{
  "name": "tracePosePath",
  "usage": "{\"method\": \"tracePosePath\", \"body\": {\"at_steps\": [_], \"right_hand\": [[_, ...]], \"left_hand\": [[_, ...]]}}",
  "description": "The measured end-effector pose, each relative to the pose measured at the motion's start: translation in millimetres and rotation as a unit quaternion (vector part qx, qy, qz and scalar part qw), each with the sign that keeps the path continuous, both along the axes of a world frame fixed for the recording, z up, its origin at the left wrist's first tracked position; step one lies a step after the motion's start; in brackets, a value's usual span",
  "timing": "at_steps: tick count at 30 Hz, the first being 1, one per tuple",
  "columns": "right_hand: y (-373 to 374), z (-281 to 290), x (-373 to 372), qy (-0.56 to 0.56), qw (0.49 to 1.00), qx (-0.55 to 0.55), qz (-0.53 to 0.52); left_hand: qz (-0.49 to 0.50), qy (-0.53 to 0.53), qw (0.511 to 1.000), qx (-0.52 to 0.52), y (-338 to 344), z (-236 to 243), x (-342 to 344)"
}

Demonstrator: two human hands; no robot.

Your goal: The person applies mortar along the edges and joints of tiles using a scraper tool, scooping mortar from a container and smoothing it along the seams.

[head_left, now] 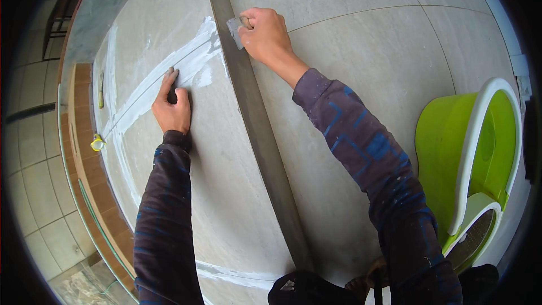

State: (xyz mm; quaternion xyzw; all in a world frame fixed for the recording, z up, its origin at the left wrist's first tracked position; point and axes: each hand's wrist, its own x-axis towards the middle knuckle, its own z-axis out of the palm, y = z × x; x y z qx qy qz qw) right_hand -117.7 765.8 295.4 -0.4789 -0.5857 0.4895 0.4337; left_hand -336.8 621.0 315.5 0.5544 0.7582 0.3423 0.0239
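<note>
My right hand [265, 36] grips a small putty knife [236, 33], its flat metal blade against the step's raised edge [223, 8]. The fist hides most of the handle. My left hand [173, 110] leans on the big grey tile [220, 164], its fingers stretched out and its thumb apart. Between thumb and fingers is a dark patch; I cannot tell if it is shadow or an object. Beside those fingertips, white grout [195, 56] is smeared in a wide band along a tile joint, reaching the raised edge just left of the knife.
A lime-green mop bucket [446, 118] with a white handle stands at right on lower floor tiles [367, 45]. At left lie a yellow-and-white roll [97, 144] and a slim tool [101, 90] near a brown ledge [84, 101]. More white grout [243, 275] crosses near my knees.
</note>
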Motion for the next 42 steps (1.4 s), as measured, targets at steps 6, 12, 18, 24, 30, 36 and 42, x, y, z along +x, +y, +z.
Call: {"method": "tracePosePath", "body": {"at_steps": [6, 12, 18, 24, 30, 36, 42], "right_hand": [[-40, -3, -22, 0.083, 0.987, 0.132, -0.045], [-41, -8, -12, 0.175, 0.980, 0.074, -0.059], [-22, -17, -16, 0.108, 0.985, 0.122, -0.053], [-111, -14, 23, 0.139, 0.986, 0.091, 0.017], [-156, -8, 61, 0.168, 0.983, 0.065, 0.034], [-89, -8, 21, 0.143, 0.987, 0.077, -0.009], [-210, -13, 58, 0.126, 0.988, 0.090, -0.007]], "left_hand": [[-0.001, 0.006, 1.000, 0.006, 4, 4, -6], [0.006, 0.004, 1.000, -0.002, -1, 2, -10], [-0.002, 0.002, 1.000, -0.005, 4, 0, -1], [-0.001, 0.010, 1.000, -0.001, -1, 7, -2], [0.004, 0.005, 1.000, 0.000, -2, 0, -8], [-0.006, -0.002, 1.000, 0.004, 6, -1, -3], [-0.001, 0.008, 1.000, -0.002, 4, 1, 0]]}}
